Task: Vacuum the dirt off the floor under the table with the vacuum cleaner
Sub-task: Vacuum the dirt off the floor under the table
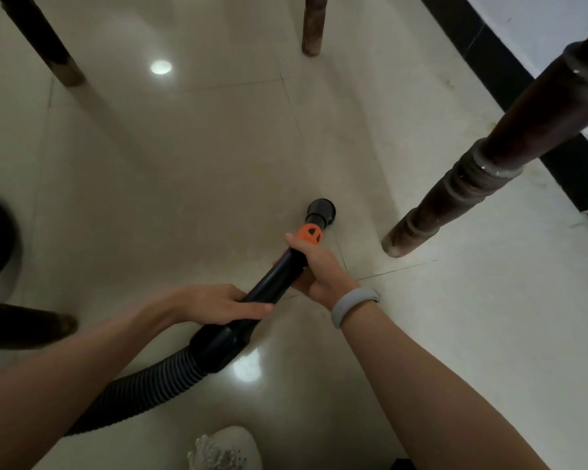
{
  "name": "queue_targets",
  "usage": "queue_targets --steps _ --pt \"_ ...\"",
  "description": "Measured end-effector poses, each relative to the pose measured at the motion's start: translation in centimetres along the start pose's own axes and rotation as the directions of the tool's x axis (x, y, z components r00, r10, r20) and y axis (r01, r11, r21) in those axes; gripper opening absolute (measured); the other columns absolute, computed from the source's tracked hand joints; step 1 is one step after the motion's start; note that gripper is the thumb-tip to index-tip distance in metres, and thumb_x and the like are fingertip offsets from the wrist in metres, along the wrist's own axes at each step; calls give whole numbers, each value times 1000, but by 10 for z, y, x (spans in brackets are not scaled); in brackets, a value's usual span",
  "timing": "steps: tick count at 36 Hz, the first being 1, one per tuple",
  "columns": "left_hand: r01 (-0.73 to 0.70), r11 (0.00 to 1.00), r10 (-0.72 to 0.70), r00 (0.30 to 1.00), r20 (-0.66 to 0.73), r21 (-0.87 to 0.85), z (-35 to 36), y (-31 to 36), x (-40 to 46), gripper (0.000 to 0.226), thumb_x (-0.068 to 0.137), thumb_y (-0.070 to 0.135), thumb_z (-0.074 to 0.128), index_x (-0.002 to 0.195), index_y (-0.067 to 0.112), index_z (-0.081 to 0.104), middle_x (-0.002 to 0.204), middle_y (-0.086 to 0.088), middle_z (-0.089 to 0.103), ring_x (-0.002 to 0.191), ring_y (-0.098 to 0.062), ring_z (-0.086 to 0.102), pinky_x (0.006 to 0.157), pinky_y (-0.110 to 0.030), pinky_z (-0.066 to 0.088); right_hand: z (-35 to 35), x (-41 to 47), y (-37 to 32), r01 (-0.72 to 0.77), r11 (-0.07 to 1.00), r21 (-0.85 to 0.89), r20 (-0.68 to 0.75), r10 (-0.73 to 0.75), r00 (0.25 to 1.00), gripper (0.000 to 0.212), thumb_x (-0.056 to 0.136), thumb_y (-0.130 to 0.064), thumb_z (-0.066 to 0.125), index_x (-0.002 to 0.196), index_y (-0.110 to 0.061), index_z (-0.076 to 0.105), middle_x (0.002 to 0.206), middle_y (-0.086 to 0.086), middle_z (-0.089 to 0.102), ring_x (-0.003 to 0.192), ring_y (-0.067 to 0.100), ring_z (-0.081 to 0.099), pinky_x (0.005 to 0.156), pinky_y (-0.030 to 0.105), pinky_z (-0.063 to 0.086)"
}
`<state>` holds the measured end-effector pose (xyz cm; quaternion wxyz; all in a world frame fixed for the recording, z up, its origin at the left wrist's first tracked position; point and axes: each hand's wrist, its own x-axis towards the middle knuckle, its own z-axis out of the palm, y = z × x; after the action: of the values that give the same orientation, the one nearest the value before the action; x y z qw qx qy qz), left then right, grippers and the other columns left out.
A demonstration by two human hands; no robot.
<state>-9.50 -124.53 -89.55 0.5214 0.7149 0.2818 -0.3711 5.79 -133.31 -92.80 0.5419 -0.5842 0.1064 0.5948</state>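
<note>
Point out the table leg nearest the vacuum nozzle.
The turned leg at right, ringed with grooves, stands closest to the nozzle; the others stand far off.

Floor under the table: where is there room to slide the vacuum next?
Bare tile lies open between the far legs and the nozzle. It is tight on the right, where the nozzle sits near the turned table leg, and near the hands and hose.
</note>
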Motion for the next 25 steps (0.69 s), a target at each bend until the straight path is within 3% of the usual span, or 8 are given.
queue_targets --steps 2,4,8,11,15,17,21,25 --pt "10 999 -14 997 71 52 3 2 0 50 80 66 46 84 20 67 82 9 70 75 -2 66 71 -12 46 -11 -3 3 -61 991 118 -15 63 998 29 90 -31 64 102 -10 47 84 12 54 75 28 62 68 41 57" --pt "-6 998 -3 991 133 67 12 5 3 33 89 55 50 79 26 62 78 13 66 68 4 62 68 -9 45 -19 -4 8 -75 976 202 -57 88 994 27 92 -32 61 101 -10 46 79 12 53 69 27 60 64 41 56" --pt "-22 996 4 982 190 92 30 6 13 36 89 56 52 85 22 62 82 10 65 76 -5 62 75 -14 47 -21 -2 24 20 990 143 -264 18 964 24 95 -30 53 90 -8 46 76 10 49 55 24 58 64 40 56" --pt "-28 1000 28 988 150 -2 35 3 16 35 91 53 52 89 19 63 80 9 66 74 -6 64 74 -16 49 -19 2 24 80 991 110 -346 -37 938 22 96 -31 49 97 -9 47 76 9 49 53 22 56 61 36 57" --pt "-64 985 54 996 -64 -160 36 -7 15 36 90 52 53 85 18 64 75 7 69 68 -6 66 67 -13 48 -9 13 8 78 995 66 -235 -61 970 25 98 -30 49 86 -9 44 76 9 45 52 23 54 58 38 55" --pt "-41 983 20 993 -118 -177 31 -13 14 42 88 55 53 82 15 66 78 3 71 73 -10 68 72 -18 50 5 18 -1 47 999 18 -163 -43 986 28 98 -33 50 84 -10 42 79 10 47 54 24 55 57 37 54" --pt "0 971 -6 1000 -23 -237 19 -21 4 40 88 51 59 84 12 65 79 0 73 77 -14 69 79 -24 53 26 19 -3 -7 1000 -20 -84 5 996 27 98 -33 49 85 -11 41 76 9 46 54 23 55 54 35 54" --pt "36 983 -4 984 178 -179 17 -25 2 24 91 42 60 82 19 64 82 6 69 77 -7 66 74 -17 49 16 12 27 54 997 58 -202 -41 979 27 97 -31 51 81 -10 44 69 8 47 47 21 55 52 34 53"
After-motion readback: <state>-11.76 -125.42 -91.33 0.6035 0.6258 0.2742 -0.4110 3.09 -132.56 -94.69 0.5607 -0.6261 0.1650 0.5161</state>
